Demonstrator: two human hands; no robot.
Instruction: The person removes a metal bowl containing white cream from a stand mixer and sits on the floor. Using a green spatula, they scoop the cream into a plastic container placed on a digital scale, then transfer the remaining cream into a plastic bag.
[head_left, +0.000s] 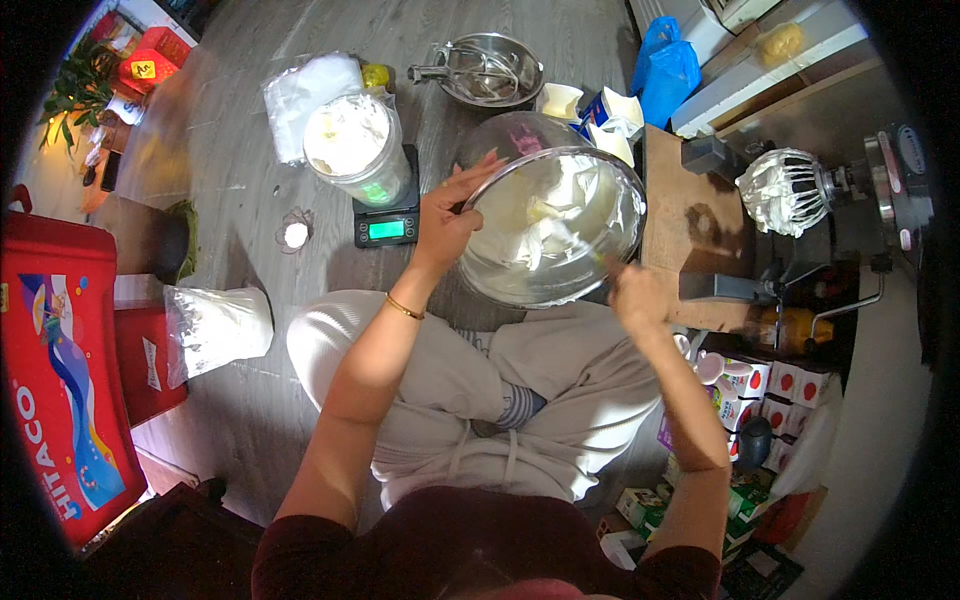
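Note:
My left hand (448, 221) grips the left rim of a large metal mixing bowl (499, 214), which is tilted above my crossed legs. Whipped white cream (574, 184) clings to the inside of the bowl. At the near right rim, my right hand (639, 298) is closed around the handle of a spatula (574, 238); its cream-smeared blade is blurred inside the bowl. Left of the bowl, a clear plastic tub (352, 142) filled with cream stands on a black digital kitchen scale (386, 214) with a lit green display.
A stand mixer's whisk (784, 191), coated in cream, is at right. A metal bowl (491, 45) holding a utensil, opened cartons (611, 112) and a blue plastic bag (667, 75) lie beyond. A cream-filled bag (221, 330) sits left, near a red cooler box (67, 360).

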